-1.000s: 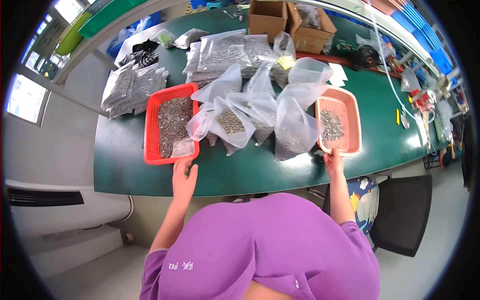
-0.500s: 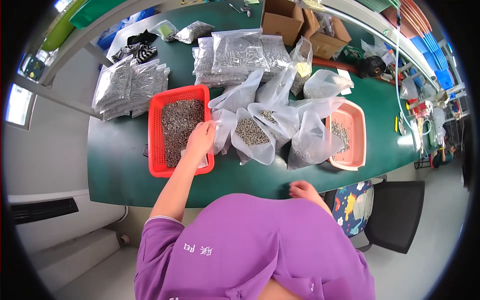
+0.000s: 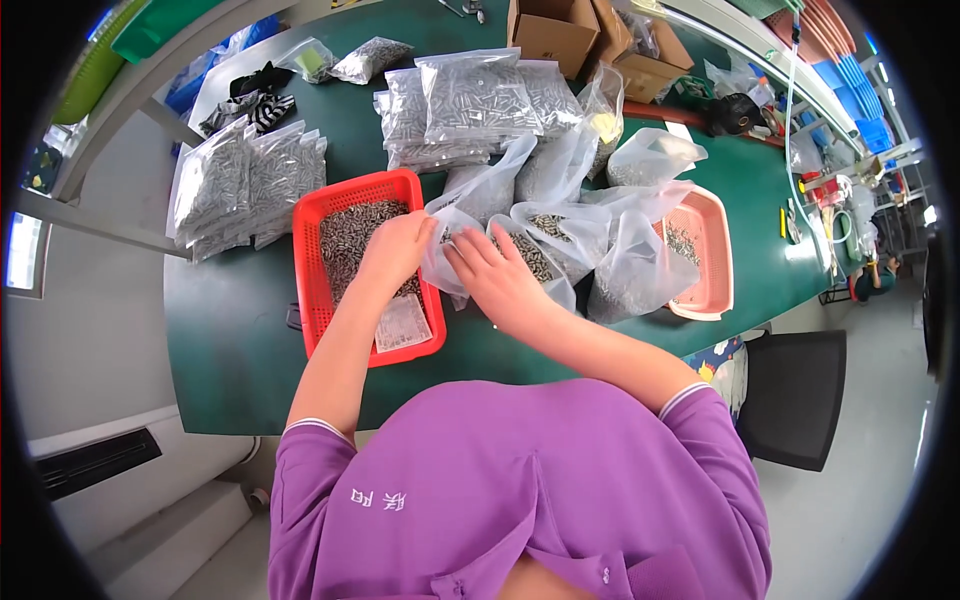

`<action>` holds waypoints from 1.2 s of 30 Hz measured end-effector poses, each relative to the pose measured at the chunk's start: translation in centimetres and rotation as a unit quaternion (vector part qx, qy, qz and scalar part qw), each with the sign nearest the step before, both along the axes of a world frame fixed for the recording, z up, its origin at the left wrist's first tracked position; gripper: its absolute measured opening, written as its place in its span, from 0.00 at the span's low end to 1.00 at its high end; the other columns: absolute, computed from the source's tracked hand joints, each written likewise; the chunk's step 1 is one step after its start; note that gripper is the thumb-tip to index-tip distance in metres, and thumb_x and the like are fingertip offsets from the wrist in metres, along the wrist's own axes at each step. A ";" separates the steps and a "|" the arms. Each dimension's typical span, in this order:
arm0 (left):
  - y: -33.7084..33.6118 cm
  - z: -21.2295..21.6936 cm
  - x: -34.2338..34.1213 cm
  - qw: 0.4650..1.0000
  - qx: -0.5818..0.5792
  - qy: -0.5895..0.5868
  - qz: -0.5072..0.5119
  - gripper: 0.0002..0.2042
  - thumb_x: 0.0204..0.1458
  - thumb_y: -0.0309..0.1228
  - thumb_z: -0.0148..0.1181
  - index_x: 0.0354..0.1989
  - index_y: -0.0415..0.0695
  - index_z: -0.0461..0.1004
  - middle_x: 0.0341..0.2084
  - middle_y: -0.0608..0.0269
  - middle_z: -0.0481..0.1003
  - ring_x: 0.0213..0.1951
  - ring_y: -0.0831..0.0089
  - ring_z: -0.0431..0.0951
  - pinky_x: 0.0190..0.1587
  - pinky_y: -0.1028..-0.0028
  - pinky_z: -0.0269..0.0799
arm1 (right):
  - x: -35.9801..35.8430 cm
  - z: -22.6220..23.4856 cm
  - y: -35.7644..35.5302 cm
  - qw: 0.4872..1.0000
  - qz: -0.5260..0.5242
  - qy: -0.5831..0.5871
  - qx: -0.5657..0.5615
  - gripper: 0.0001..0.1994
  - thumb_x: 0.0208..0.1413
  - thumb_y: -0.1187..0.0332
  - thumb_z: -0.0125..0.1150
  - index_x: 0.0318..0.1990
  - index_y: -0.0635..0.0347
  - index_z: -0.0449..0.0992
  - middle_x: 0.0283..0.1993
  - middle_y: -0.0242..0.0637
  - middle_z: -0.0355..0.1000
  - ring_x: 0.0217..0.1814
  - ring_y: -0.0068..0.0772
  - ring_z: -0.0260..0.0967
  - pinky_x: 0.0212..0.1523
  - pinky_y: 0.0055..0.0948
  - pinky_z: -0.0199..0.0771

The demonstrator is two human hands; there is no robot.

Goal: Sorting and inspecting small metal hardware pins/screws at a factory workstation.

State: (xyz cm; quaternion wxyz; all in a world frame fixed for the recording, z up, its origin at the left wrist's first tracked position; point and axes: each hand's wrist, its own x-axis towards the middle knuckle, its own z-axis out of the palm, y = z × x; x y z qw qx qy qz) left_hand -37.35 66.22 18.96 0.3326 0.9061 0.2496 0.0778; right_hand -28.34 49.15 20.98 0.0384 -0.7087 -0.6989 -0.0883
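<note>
On the far left of the green worktop [image 3: 230,340] we saw a pile of sealed clear bags of small metal parts [image 3: 245,185], lying just beside a red basket [image 3: 310,290] that held loose grey parts and a small flat packet [image 3: 402,322] near its front edge. Over the right rim of that basket our left hand [image 3: 392,252] rested, its fingers curled together and pinching the edge of an open clear plastic bag [image 3: 448,262], which sat between the red basket and the other bags. Our right hand [image 3: 497,275] lay on the same bag from the other side, fingers spread slightly and pressing on the plastic, the two hands close together. Behind them we saw a stack of filled sealed bags [image 3: 470,105]. Further right stood several more open bags of parts [image 3: 630,265], slumped against each other, and beyond those a pink basket [image 3: 712,260] with a few parts in it. Cardboard boxes [image 3: 560,30] stood at the back edge, and a black chair [image 3: 795,395] stood off the worktop's right end.
</note>
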 end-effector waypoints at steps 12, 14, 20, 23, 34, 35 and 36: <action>-2.0 1.4 -2.4 0.994 -0.060 -0.058 0.067 0.09 0.53 0.31 0.49 0.27 0.37 0.66 0.21 0.42 0.69 0.28 0.45 0.71 0.30 0.57 0.65 | -0.6 -1.0 -1.3 0.993 0.093 0.070 -0.026 0.05 0.41 0.66 0.56 0.27 0.52 0.73 0.29 0.27 0.68 0.53 0.27 0.62 0.64 0.52 0.43; -2.8 2.0 -3.2 0.993 -0.077 -0.055 0.074 0.09 0.53 0.32 0.49 0.27 0.37 0.66 0.21 0.43 0.69 0.28 0.45 0.71 0.30 0.57 0.65 | -0.7 -0.1 -2.0 0.990 0.113 0.089 -0.006 0.04 0.42 0.66 0.56 0.27 0.52 0.73 0.28 0.27 0.68 0.51 0.26 0.63 0.62 0.48 0.48; -5.8 3.9 -5.3 0.994 -0.084 -0.032 0.057 0.09 0.51 0.32 0.51 0.25 0.39 0.66 0.20 0.46 0.70 0.27 0.47 0.72 0.28 0.57 0.65 | -0.5 0.2 -5.2 0.957 0.221 0.187 -0.016 0.08 0.42 0.64 0.55 0.28 0.56 0.69 0.28 0.30 0.65 0.40 0.30 0.64 0.43 0.31 0.60; -7.8 5.4 -6.8 0.999 -0.020 0.034 0.013 0.07 0.47 0.32 0.52 0.23 0.41 0.66 0.17 0.49 0.69 0.24 0.51 0.72 0.26 0.60 0.66 | -0.9 0.9 -7.5 0.925 0.289 0.232 -0.079 0.12 0.45 0.61 0.47 0.33 0.57 0.70 0.34 0.33 0.64 0.42 0.30 0.64 0.42 0.31 0.60; -11.7 3.9 -4.4 0.980 -0.075 0.120 -0.137 0.10 0.51 0.31 0.50 0.40 0.43 0.73 0.31 0.51 0.75 0.35 0.56 0.75 0.39 0.69 0.70 | -1.0 1.4 -11.4 0.905 0.183 0.339 -0.178 0.11 0.44 0.59 0.49 0.29 0.56 0.69 0.33 0.33 0.67 0.36 0.35 0.65 0.34 0.32 0.65; -12.0 3.4 -4.3 0.979 -0.070 0.116 -0.155 0.10 0.51 0.31 0.50 0.40 0.43 0.73 0.31 0.51 0.75 0.35 0.56 0.75 0.39 0.69 0.70 | -0.6 0.6 -12.3 0.904 0.197 0.317 -0.208 0.11 0.44 0.59 0.49 0.28 0.56 0.69 0.32 0.34 0.67 0.36 0.36 0.65 0.32 0.33 0.66; -11.9 2.4 -4.7 0.980 -0.107 0.082 -0.144 0.10 0.52 0.31 0.49 0.40 0.43 0.73 0.29 0.51 0.74 0.33 0.56 0.75 0.37 0.67 0.70 | -0.7 -0.1 -13.4 0.914 0.192 0.325 -0.150 0.11 0.44 0.58 0.49 0.27 0.57 0.69 0.31 0.34 0.67 0.35 0.37 0.65 0.31 0.35 0.66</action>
